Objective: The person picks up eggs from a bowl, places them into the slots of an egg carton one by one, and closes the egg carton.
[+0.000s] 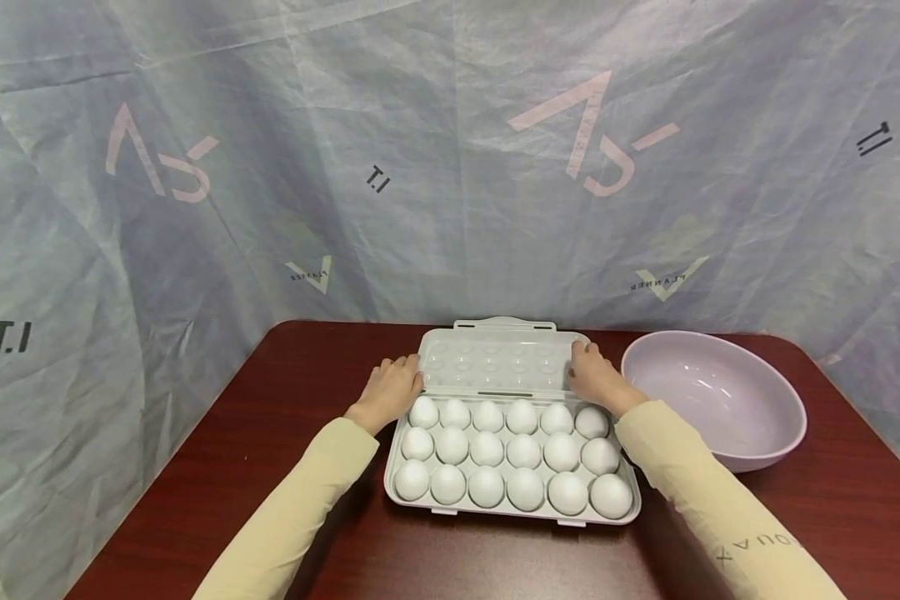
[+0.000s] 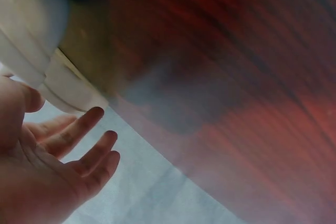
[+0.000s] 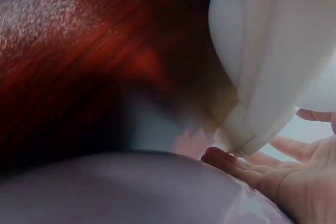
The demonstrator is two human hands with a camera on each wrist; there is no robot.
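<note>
An egg box (image 1: 512,520) stands on the table with its lid (image 1: 495,358) folded back, in the head view. White eggs (image 1: 523,452) sit in its cups in three rows. My left hand (image 1: 390,387) is at the left edge of the lid. In the left wrist view its fingers (image 2: 84,129) stretch out loosely, one tip right at the lid's corner. At the lid's right edge is my right hand (image 1: 596,377). The right wrist view shows its fingers (image 3: 231,163) fairly straight, tips against the white plastic. Whether either hand grips the lid, I cannot tell.
A large lilac bowl (image 1: 720,392) stands on the right of the dark red table (image 1: 315,358), close to my right forearm. Behind the table hangs a grey printed cloth (image 1: 420,167). The lid's latch flap (image 1: 504,322) lies near the table's back edge.
</note>
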